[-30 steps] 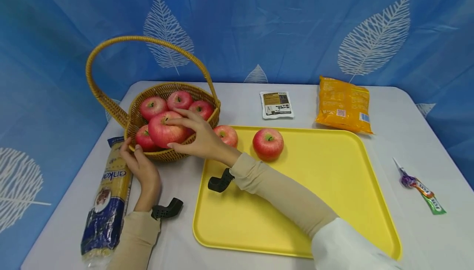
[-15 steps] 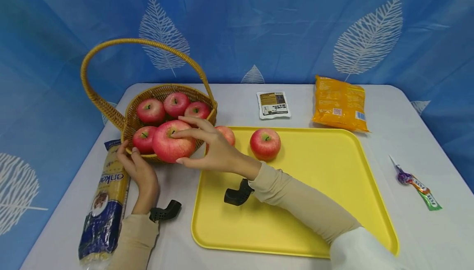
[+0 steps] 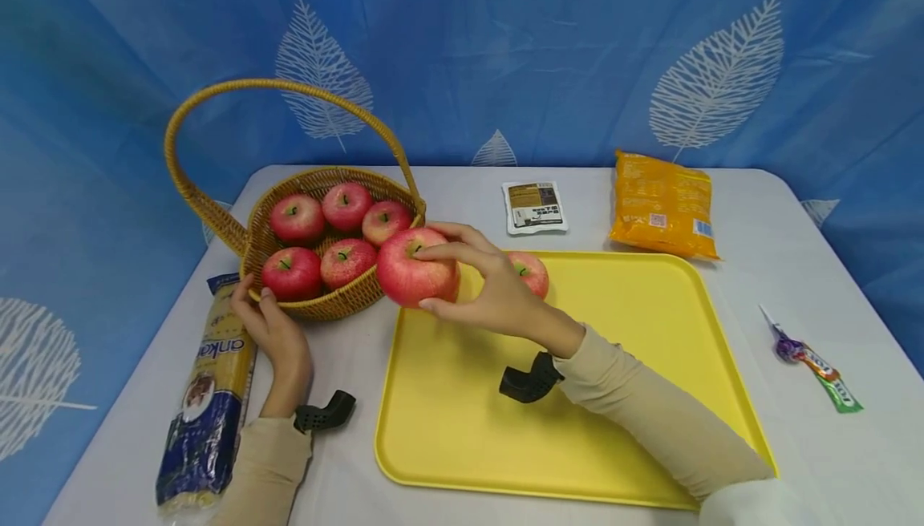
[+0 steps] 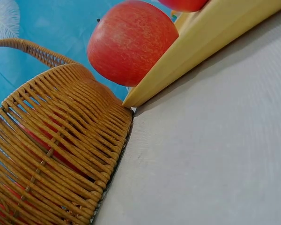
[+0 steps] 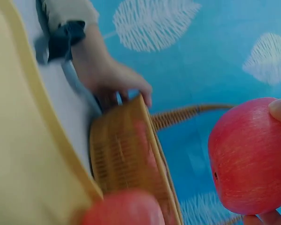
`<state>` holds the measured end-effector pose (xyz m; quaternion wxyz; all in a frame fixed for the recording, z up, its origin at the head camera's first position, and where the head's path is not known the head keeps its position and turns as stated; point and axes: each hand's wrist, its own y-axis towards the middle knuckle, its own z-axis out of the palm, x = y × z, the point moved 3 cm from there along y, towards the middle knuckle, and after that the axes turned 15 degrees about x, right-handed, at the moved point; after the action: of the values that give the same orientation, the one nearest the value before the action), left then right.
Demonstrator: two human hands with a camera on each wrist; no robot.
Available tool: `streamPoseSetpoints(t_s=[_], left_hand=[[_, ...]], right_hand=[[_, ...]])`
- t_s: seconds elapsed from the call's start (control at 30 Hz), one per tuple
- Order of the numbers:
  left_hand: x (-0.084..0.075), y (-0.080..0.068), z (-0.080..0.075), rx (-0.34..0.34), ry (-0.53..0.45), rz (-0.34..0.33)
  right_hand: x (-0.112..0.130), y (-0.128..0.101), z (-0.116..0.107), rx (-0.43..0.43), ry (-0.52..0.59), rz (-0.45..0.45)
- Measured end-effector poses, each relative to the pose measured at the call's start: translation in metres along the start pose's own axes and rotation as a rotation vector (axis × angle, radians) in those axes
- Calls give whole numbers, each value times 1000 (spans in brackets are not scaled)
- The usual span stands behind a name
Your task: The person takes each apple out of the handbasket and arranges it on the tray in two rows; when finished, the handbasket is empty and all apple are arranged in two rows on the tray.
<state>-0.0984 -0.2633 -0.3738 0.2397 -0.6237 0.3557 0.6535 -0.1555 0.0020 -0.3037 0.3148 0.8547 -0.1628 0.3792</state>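
My right hand (image 3: 498, 293) pinches a large red apple (image 3: 411, 277) between thumb and fingers, over the near-basket corner of the yellow tray (image 3: 433, 462). The same apple (image 5: 253, 159) fills the right side of the right wrist view. My left hand (image 3: 277, 341) holds the front left rim of the wicker basket (image 3: 346, 301); its fingers hook over that edge in the right wrist view. Several red apples (image 3: 291, 273) lie inside the basket. On the tray, one apple (image 3: 532, 272) shows partly behind my right hand. An apple (image 4: 131, 44) stands past the tray's rim in the left wrist view.
A blue and gold packet (image 3: 205, 398) lies left of my left forearm. At the back are a small white sachet (image 3: 536, 207) and an orange bag (image 3: 660, 205). A wrapped lollipop (image 3: 808, 358) lies right of the tray. The basket's tall handle (image 3: 289, 85) arches overhead.
My right hand has lifted the large apple out of the basket and carried it right, over the tray's corner. An apple beneath it in the basket now shows. The left hand stays at the rim.
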Motion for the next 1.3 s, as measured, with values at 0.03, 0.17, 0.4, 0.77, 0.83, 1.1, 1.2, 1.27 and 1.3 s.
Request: streamPoseSetpoints(t_s=[0.03,0.17,0.4,0.77,0.83,1.1,1.2,1.27,1.3], left_hand=[[3,1,0,0,2,-4],[9,3,-1,-6,14,-1],[-8,-3,4,-4,-11,27],[16,8,-3,-10,-6,7],[18,9,-3,-10,-10,10],[-3,-3,2,4,-7,14],[-7,-4,4,3,-12,16],[-8,-5,4,2,-20,20],[-8,-5,4,1,-19,20]], right_hand=[[-2,-5,-6,-15,-12,1],[-16,-31,-30,-80,-36,55],[-41,-83,-70,-203,-90,216],[-33,-138,-102,-262,-199,413],[-36,-146,-103,-252,-210,420],[-71,-180,-101,-210,-178,484],[-80,-187,-99,-209,-168,515],[-81,-187,-99,-208,-159,507],[-82,-187,-98,-205,-153,501]])
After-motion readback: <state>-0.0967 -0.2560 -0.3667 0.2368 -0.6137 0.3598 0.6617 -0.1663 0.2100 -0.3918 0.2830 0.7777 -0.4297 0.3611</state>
